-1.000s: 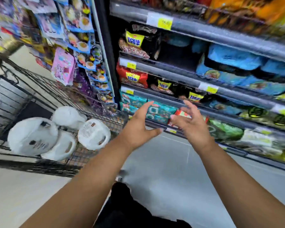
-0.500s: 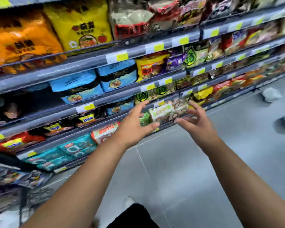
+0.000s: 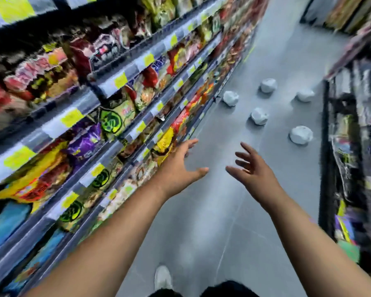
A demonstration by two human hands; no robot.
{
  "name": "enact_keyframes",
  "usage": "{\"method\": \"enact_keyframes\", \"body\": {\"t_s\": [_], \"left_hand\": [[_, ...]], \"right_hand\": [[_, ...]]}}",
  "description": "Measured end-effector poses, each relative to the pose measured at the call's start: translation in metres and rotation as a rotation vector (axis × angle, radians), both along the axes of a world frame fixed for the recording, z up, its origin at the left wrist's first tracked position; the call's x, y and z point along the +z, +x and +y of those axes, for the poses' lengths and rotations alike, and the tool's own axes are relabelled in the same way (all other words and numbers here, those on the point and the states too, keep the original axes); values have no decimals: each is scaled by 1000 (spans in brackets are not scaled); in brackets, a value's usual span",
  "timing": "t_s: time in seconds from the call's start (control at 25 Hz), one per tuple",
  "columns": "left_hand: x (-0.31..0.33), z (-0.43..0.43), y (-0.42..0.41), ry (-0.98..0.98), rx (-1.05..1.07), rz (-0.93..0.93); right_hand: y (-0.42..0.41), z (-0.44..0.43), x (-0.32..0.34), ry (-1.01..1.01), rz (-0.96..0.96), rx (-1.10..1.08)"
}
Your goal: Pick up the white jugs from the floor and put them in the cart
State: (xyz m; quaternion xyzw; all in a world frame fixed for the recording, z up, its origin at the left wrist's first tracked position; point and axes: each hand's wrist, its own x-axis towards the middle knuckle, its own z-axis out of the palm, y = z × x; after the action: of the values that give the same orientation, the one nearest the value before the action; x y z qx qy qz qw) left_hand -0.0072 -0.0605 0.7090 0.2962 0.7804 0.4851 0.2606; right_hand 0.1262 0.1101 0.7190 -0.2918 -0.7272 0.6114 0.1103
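Several white jugs lie scattered on the grey aisle floor ahead of me. The nearest jug [image 3: 301, 135] is at the right, another jug [image 3: 259, 116] lies a little farther, and a third jug [image 3: 230, 98] sits close to the shelf base. My left hand [image 3: 181, 166] and my right hand [image 3: 252, 168] are stretched out side by side in the air, fingers spread, holding nothing. Both hands are well short of the jugs. The cart is out of view.
Long shelves [image 3: 124, 97] packed with snack bags run along my left. A dark rack of goods [image 3: 351, 146] stands on the right. The grey floor [image 3: 212, 221] runs between them, with my white shoe [image 3: 163, 277] at the bottom.
My view has swung to the right, away from the cart with jugs in it and down the aisle. The jugs on the floor have come into sight. Both hands stay empty and outstretched.
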Motion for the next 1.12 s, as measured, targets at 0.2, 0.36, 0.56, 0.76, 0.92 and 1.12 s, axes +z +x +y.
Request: {"method": "enact_keyframes", "body": {"t_s": [0.2,0.36,0.56,0.76,0.92,1.12], "left_hand": [[-8,131,-60,-29,-202,-12],[-14,261,-107,-35,-301,55],[-12,418,-152,-26,-293,18],[-2,552,-215,-58,-280,-8],[-20,655,-289,-86,-308,-8],[-45,799,-398,-170,-415,-44]], "right_hand": [[-29,104,-10,8,-18,-194],[-63,219,-28,-10,-1,-294],[-113,373,-23,-21,1,-308],[-178,511,-17,11,-36,-345],[-240,607,-35,14,-57,-378],[-326,736,-75,-45,-106,-512]]}}
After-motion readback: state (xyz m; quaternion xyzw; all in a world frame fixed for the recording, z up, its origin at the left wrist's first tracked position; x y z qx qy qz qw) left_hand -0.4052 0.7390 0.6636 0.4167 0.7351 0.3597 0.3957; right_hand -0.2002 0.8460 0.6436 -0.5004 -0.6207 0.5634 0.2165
